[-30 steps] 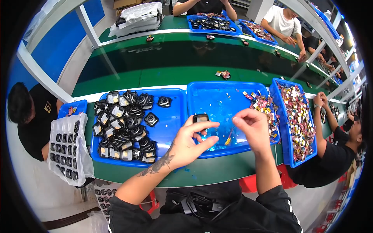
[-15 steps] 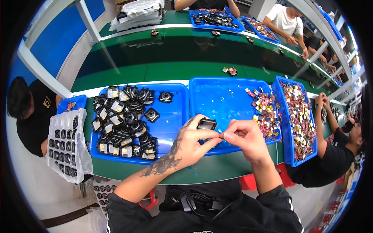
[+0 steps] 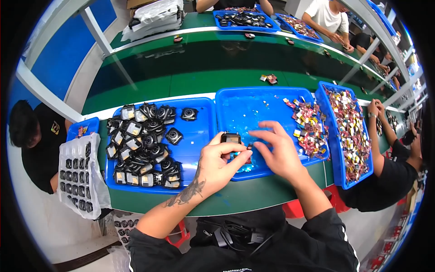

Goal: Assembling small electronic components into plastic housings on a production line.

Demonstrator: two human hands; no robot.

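Note:
My left hand [image 3: 219, 164] grips a black smartwatch case [image 3: 231, 138] above the near left part of a blue tray [image 3: 263, 173]. A tiny dark piece [image 3: 249, 147] shows by its fingertips; its kind cannot be made out. Close to the case's right side is my right hand [image 3: 284, 156], its fingers apart and nothing seen between them. Small reddish and yellow electronic parts [image 3: 310, 129] are heaped at the tray's right side. In the tray to the left, black watch cases [image 3: 140, 145] lie piled, with two lying apart at the pile's right.
A long blue tray [image 3: 372, 167] full of small parts stands at the right. At the left, a co-worker [image 3: 34, 140] is beside a white moulded tray [image 3: 100, 195] of watch cases. A loose cluster of parts [image 3: 268, 79] lies on the green belt. Other people work across and at right.
My right hand has come away from the left fingertips and opened from a pinch. The watch case in my left hand has turned more upright and shifted slightly left.

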